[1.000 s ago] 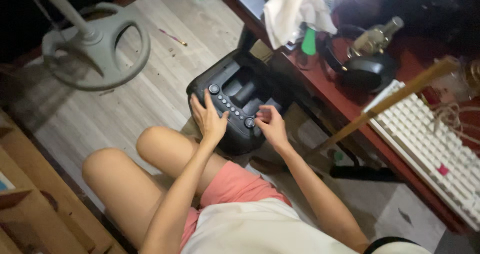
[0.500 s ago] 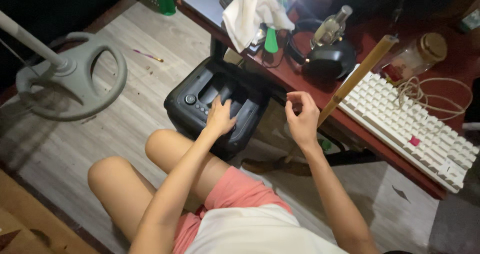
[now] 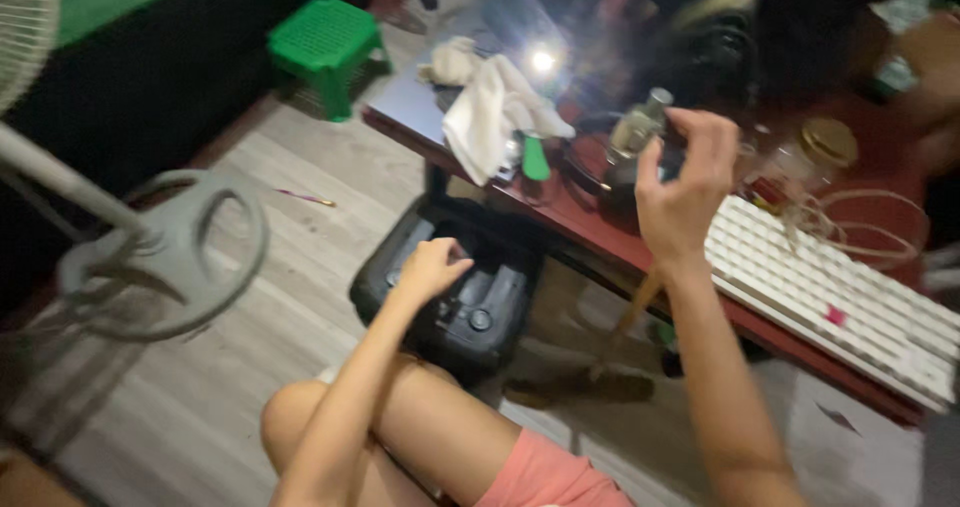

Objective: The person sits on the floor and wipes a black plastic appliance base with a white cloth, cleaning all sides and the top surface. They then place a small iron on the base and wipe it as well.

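The right hand (image 3: 680, 192) has left the black speaker (image 3: 455, 287) on the floor and risen over the red tabletop (image 3: 600, 232), its grip curled narrow on nothing visible; only the left hand (image 3: 432, 270) stays resting loosely on the speaker's top. Motion blur smears the frame, so the clutter beyond the white keyboard (image 3: 830, 302) is probably jars.

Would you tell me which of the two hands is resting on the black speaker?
The left hand rests on the black speaker; the right hand is raised over the desk.
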